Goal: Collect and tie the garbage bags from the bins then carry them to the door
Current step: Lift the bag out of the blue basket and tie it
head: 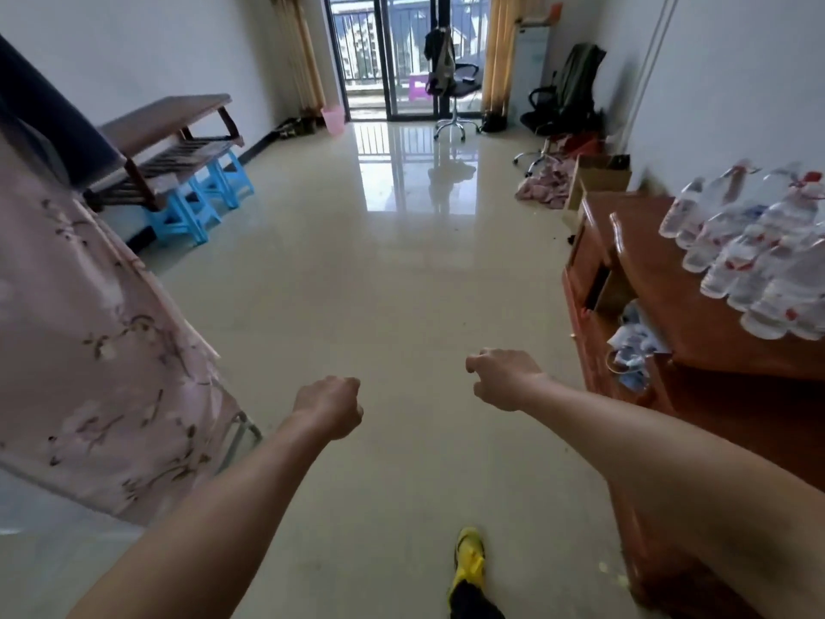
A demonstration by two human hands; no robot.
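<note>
My left hand [330, 406] and my right hand [502, 377] are both stretched out in front of me over the glossy floor, fingers curled into loose fists with nothing in them. A small pink bin [333, 118] stands far ahead on the floor, left of the glass balcony door [388, 55]. I cannot tell whether it has a bag in it. No garbage bag shows anywhere near my hands.
A pink flowered cloth [89, 341] hangs over a rack at left, with a wooden bench [174, 136] and blue stools [201, 198] behind it. A wooden cabinet [669, 314] with several water bottles [759, 252] stands at right. Office chairs [455, 91] and clothes lie at the far end. My yellow shoe [468, 558] is below.
</note>
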